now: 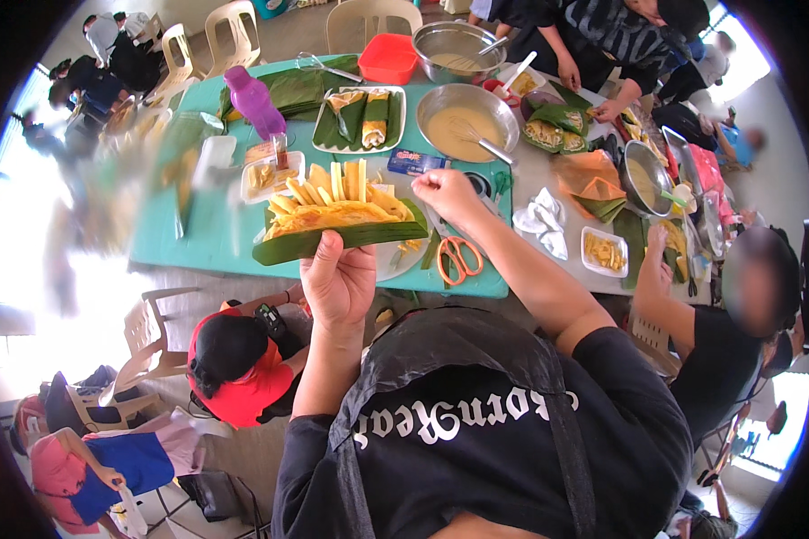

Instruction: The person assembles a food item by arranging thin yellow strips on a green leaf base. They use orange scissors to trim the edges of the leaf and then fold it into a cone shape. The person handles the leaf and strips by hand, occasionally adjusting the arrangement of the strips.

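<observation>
My left hand (337,278) holds up a green banana leaf (333,238) spread with yellow batter and topped with several pale yellow strips (333,184). My right hand (445,193) is closed above the right end of the leaf, fingers pinched together; what it grips is too small to tell. Below the leaf lies a white plate (403,256) on the teal table (198,242).
Orange-handled scissors (458,259) lie by the plate. A metal bowl of batter with a whisk (466,121), a tray of rolled leaves (360,117), a purple bottle (253,101), a red tub (388,58). Other people work at the right and far side; a person in red sits below left.
</observation>
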The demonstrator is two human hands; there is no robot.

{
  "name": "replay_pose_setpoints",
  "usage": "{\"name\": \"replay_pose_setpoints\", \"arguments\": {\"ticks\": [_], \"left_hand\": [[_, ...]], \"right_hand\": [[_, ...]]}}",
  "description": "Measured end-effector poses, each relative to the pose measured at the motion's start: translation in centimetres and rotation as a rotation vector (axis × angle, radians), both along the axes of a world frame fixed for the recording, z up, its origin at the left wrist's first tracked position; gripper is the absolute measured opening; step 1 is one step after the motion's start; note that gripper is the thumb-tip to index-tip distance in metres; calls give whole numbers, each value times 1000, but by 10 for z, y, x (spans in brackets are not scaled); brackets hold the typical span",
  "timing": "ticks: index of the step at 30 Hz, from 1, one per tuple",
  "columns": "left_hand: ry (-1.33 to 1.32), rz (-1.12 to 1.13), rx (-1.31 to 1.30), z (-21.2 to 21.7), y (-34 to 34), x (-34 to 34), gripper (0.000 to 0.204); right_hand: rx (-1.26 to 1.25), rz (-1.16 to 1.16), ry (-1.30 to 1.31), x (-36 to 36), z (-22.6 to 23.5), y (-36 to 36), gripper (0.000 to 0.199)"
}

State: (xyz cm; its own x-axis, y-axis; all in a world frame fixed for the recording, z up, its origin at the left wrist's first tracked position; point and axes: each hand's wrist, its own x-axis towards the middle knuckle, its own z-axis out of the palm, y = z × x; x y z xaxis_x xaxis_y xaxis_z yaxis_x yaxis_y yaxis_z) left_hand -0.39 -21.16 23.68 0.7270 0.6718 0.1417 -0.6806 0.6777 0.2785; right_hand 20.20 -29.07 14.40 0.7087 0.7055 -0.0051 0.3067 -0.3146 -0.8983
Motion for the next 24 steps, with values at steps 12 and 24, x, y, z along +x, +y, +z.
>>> {"name": "replay_pose_setpoints", "arguments": {"ticks": [12, 24], "left_hand": [[49, 8, 17, -23, 1, -25, 44], [50, -1, 15, -18, 7, -28, 44]], "right_hand": [[-593, 131, -221, 1, -114, 44, 37], [-585, 167, -225, 5, -134, 44, 25]]}}
